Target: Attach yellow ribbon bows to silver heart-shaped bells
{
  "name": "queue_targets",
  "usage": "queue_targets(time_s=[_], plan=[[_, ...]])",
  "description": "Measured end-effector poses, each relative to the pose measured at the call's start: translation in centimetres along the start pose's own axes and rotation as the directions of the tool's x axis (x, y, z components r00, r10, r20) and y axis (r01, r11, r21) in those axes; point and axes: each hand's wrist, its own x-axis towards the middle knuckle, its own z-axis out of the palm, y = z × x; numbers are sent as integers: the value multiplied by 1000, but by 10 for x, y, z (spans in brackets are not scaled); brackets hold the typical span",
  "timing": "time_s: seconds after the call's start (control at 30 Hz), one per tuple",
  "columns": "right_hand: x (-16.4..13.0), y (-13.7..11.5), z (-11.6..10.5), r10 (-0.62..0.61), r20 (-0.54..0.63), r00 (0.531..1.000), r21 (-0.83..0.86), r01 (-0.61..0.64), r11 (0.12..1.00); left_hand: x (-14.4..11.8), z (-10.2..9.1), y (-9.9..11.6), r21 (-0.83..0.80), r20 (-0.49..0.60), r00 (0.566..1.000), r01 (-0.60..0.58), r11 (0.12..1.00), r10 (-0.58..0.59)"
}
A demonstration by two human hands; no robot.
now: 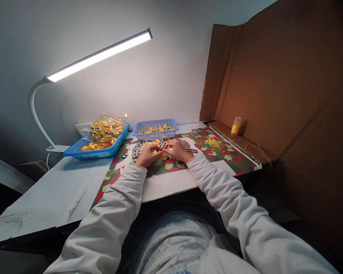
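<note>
My left hand (149,154) and my right hand (175,150) meet over the patterned mat, fingertips pinched together. Something small and yellow shows at the right fingertips, but the fingers cover most of whatever they hold. Around and behind both hands lies a pile of silver bells or beads (136,150), mixed with yellow ribbon-like pieces (154,143). Close to the right of my right hand rests a pink-handled tool (192,150), partly hidden by that hand.
A blue basket (103,152) heaped with yellow and silver pieces stands at left, beside a lamp (103,55). Behind the pile is a smaller basket (156,135) with yellow pieces. Yellow threads (214,143) and a thread spool (235,126) lie right, near a cardboard wall (274,83).
</note>
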Motion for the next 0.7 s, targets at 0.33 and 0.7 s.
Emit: queue_targets(time_s=[0.33, 0.7], plan=[[3, 3, 4, 8, -13, 1000, -13, -9, 1000, 0, 3, -3, -88, 38, 989, 149, 985, -146], [4, 9, 8, 11, -29, 1000, -45, -12, 999, -1, 4, -2, 24, 14, 999, 52, 998, -52]])
